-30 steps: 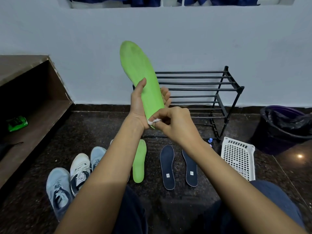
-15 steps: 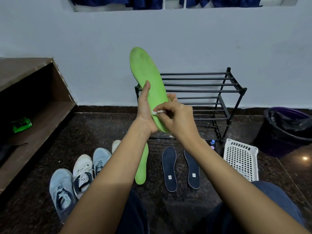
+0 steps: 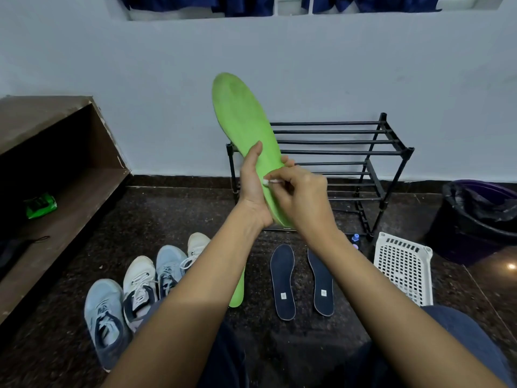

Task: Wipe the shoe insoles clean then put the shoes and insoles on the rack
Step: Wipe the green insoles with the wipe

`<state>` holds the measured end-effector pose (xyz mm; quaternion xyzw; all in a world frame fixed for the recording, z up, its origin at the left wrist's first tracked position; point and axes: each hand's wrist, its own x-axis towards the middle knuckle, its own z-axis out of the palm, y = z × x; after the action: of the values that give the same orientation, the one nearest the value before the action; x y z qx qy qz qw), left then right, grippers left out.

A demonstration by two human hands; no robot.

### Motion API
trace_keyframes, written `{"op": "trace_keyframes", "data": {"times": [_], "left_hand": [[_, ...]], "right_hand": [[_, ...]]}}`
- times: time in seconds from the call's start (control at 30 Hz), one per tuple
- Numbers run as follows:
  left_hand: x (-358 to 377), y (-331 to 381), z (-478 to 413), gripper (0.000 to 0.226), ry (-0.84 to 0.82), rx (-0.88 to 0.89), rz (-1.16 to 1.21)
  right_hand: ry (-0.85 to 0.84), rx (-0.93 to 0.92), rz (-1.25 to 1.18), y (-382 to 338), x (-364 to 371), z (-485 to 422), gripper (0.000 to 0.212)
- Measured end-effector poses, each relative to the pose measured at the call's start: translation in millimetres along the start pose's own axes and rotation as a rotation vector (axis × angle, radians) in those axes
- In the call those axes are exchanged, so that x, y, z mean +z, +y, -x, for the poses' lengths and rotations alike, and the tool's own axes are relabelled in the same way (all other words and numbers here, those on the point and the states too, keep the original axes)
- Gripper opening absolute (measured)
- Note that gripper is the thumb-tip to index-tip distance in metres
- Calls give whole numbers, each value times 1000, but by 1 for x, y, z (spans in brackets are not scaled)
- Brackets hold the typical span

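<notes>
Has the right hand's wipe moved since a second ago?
Yes: against the rack, the wipe rose slightly, from below its middle shelf to level with it.

At the centre of the frame, the left hand [image 3: 253, 189] holds a green insole [image 3: 243, 127] upright, toe end up. The right hand [image 3: 305, 197] pinches a small white wipe [image 3: 270, 181] against its lower part. Behind them stands a black rack [image 3: 349, 152]. On the floor [image 3: 307, 345] below lie a second green insole [image 3: 237, 289], two dark insoles [image 3: 283, 281] and, lower left, four shoes [image 3: 140, 284]. A white basket [image 3: 402, 267] sits at the right.
</notes>
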<state>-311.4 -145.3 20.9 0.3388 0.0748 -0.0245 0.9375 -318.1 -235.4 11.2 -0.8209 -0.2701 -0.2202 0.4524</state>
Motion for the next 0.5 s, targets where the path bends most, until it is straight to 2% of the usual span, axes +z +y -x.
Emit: {"op": "trace_keyframes", "data": {"times": [0.1,0.2,0.27,0.33,0.4,0.5], "left_hand": [[3,1,-1,49,-24,2,-10],[-4,14,-7,49,7,98,60],[-9,22,-9,51,20,158,91],[-11,25,-10,51,20,166,105],[-10,24,-9,52,28,151,98],[-4,15,-8,51,53,122,14]], "right_hand": [[10,-54,200,4,0,-5,13],[-120,35,306,0,-5,4,16],[-223,94,221,-5,-9,10,17],[-244,118,71,-11,-14,12,14],[-213,143,-60,-16,-13,13,11],[-98,149,-108,-15,-7,13,13]]}}
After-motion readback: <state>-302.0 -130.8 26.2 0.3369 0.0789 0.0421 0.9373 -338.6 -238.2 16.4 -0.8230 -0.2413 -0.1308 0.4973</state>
